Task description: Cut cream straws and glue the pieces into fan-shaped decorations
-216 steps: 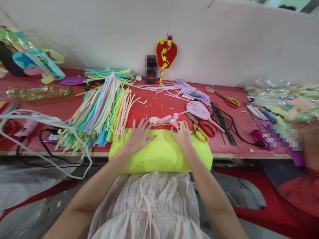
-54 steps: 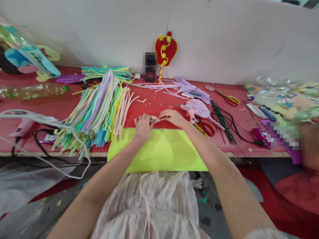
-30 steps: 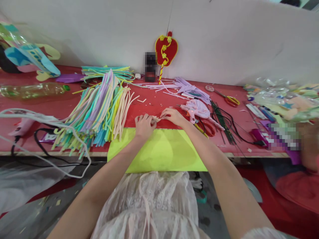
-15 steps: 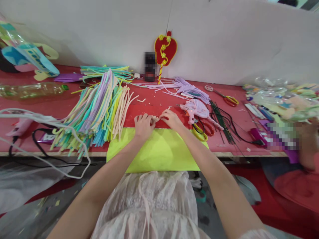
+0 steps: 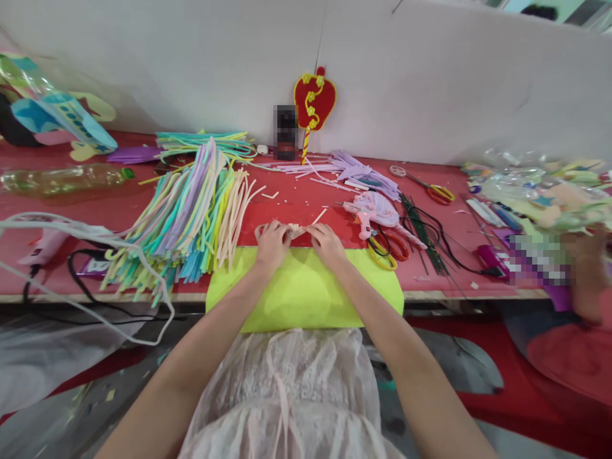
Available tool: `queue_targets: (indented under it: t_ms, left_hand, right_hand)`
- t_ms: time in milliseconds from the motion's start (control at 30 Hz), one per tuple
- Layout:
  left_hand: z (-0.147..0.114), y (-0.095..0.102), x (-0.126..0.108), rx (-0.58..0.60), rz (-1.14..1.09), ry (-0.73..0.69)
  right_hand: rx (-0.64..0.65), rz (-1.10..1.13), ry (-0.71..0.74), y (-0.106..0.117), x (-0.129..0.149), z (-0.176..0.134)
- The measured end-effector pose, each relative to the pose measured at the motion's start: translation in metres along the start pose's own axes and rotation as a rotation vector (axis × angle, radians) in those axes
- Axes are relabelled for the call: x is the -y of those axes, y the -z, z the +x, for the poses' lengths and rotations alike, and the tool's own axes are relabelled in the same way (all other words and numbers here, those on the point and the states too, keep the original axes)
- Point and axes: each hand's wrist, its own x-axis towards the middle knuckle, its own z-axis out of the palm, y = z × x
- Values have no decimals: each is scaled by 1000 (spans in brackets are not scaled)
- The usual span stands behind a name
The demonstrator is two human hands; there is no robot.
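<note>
Both of my hands meet over the far edge of a bright yellow-green sheet (image 5: pixel 296 296) at the table's front. My left hand (image 5: pixel 273 245) is closed on a small, bumpy cream piece (image 5: pixel 296 229), apparently shaped from pipe cleaner. On its other side, my right hand (image 5: pixel 327 243) pinches the end of the same piece; its fingertips partly hide it. Just beyond lies a short loose cream pipe cleaner (image 5: pixel 320 215). Left of my hands, cream pipe cleaners (image 5: pixel 234 213) fan out beside a large heap of pastel ones (image 5: pixel 184 204).
To the right lie a pink glue gun (image 5: pixel 366 220), yellow-and-red scissors (image 5: pixel 382 254), and dark green stems (image 5: pixel 423 236). A red apple-shaped ornament (image 5: pixel 314 105) stands against the wall. White cable (image 5: pixel 165 287) loops over the left front edge. Another person's arm (image 5: pixel 590 274) is at far right.
My right hand has shifted slightly down, and the loose cream pipe cleaner beyond it now shows more fully. The left hand stays on the cream piece. The view has shifted slightly.
</note>
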Motion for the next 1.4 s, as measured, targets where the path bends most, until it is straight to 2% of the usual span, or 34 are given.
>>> queue_targets:
  t_ms: [300, 667, 1400]
  left_hand:
    - [0, 1, 5, 11, -41, -27]
    - [0, 2, 5, 21, -18, -23]
    - [1, 0, 8, 9, -33, -27]
  right_hand:
    - [21, -63, -35, -2, 21, -11]
    - [60, -107, -2, -5, 20, -16]
    - [57, -99, -18, -4, 20, -15]
